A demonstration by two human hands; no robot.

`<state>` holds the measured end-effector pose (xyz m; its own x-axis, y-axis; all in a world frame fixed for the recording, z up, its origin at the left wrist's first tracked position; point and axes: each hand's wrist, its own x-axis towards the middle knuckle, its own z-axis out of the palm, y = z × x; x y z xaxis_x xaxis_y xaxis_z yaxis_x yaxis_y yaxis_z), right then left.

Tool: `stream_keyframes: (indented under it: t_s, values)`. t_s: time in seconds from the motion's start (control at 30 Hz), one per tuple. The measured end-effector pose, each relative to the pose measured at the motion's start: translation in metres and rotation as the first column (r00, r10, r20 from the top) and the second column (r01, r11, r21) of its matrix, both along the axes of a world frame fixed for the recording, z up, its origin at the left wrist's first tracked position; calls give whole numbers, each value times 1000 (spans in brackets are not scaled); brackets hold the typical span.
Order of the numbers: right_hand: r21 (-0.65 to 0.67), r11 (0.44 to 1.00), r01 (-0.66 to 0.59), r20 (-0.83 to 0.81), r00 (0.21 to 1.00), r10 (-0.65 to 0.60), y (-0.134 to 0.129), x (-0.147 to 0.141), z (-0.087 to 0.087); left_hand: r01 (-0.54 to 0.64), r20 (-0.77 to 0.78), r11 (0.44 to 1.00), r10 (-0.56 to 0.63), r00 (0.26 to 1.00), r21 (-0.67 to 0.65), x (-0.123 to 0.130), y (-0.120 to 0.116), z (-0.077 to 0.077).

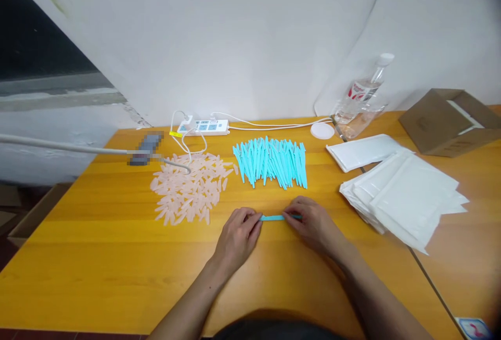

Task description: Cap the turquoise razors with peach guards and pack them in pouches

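A slim turquoise stick, shaped like an eyebrow razor [273,218], lies crosswise between my hands, low over the table's front half. My left hand [239,235] pinches its left end with thumb and fingertips. Closer to its other end, my right hand [309,221] grips it, and a short tip shows past the fingers. Beyond my hands is a pile of similar turquoise razors [270,161], mostly lined up lengthwise. Left of that pile, many small pale pink pieces [191,189], perhaps blade caps, are spread loosely.
A white power strip [207,127] with cables sits against the wall. A blurred-out dark object [145,148] lies left. On the right are white packets [407,194], a clear bottle [358,95], a round white disc [322,131] and a cardboard box [442,126]. A grey cable crosses above the pink pieces.
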<state>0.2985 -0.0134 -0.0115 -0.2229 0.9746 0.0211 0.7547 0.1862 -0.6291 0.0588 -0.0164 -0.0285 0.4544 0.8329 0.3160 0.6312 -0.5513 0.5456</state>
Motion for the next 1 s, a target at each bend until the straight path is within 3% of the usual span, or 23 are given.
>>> stream_keyframes:
  t_s: [0.2,0.37,0.5,0.63,0.77,0.83,0.9,1.0]
  values:
    - [57,947,315,222,921,-320,59,-33,22,5,27,999,-4,1000,-49,-1,2,3]
    - [-29,929,368,291,893,-344,107,-61,20,-41,101,998,46,994,-53,-18,-2,15]
    - [-48,932,359,252,907,-336,118,-60,12,-217,100,974,223,970,-70,-59,-4,24]
    - [-43,927,373,180,915,-360,116,-52,17,-349,46,936,351,935,-42,-106,-3,23]
    - [-65,935,349,22,937,-349,93,-40,29,-209,-165,977,214,963,47,-130,3,24]
    - [-197,957,212,-240,936,-256,72,-30,32,-124,-297,990,137,945,63,-130,6,27]
    - [-361,933,5,-439,882,-175,49,-18,33,-63,-384,996,83,919,66,-125,11,30]
    - [-465,876,-128,-483,866,-129,22,0,28,3,-403,998,22,915,61,-112,19,36]
